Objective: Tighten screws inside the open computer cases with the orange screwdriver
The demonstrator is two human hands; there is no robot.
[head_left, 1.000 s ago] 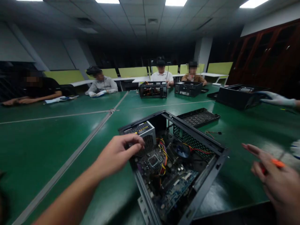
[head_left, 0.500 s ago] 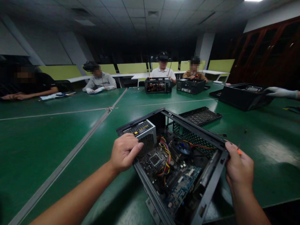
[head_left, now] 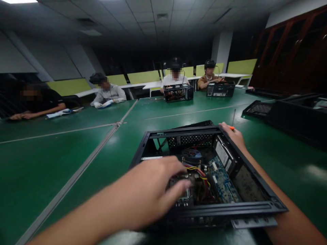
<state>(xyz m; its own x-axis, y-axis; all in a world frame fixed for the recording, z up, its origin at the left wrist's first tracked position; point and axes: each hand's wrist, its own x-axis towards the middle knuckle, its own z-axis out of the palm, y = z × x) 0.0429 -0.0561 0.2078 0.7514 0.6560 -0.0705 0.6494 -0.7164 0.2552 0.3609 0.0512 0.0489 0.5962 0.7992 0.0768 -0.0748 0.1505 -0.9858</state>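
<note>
An open black computer case lies before me on the green table. My left hand reaches over its left side, thumb and fingers apart and slightly blurred, above the motherboard. At the far right corner, my right hand grips the frame, with an orange-handled screwdriver also in it, shaft pointing up. Inside the case are a cooling fan, coloured cables, a blue circuit board and a drive. My left hand and forearm mostly hide the power supply.
Behind the case, a black panel lies partly hidden. Another black case stands to the right. Across the green table, several people sit, two behind opened computer cases. A metal strip crosses the tabletop.
The case has turned, bringing one long side toward me. My left hand has moved from the power supply's edge to over the interior. My right hand is now at the far corner.
</note>
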